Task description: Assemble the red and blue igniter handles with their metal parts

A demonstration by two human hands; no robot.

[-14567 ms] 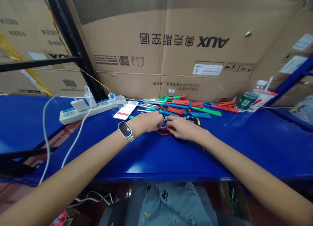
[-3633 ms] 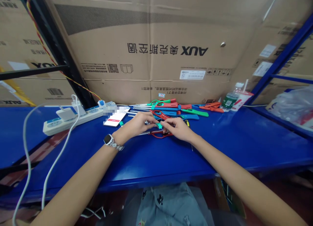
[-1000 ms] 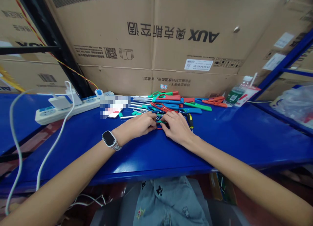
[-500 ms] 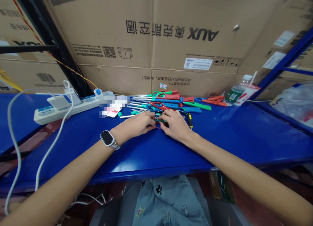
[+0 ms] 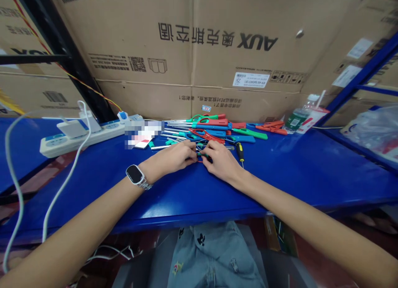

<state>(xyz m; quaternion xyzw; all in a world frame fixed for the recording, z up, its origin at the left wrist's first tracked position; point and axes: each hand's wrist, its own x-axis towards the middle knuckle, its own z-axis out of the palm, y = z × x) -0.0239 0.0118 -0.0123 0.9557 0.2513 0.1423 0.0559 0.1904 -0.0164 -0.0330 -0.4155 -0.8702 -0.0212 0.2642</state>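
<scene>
My left hand, with a watch on its wrist, is closed in a pinch at the middle of the blue table. Opposite it, almost touching, my right hand is closed too, its fingers curled inward. Small green and red bits and thin wire show between the fingertips, but the fingers hide most of them. Just beyond lies a pile of long-nosed lighters with red, blue and green handles, a red lighter among them. A black and yellow screwdriver rests right of my right hand.
A white power strip with plugs and cables lies at the left. Beyond the pile stands a large cardboard box. At the back right are orange-red handle pieces, a bottle and a cup with a straw.
Both hands stay together in nearly the same place. My right fingers have shifted slightly, showing more of the screwdriver. The whole view has moved a little.
</scene>
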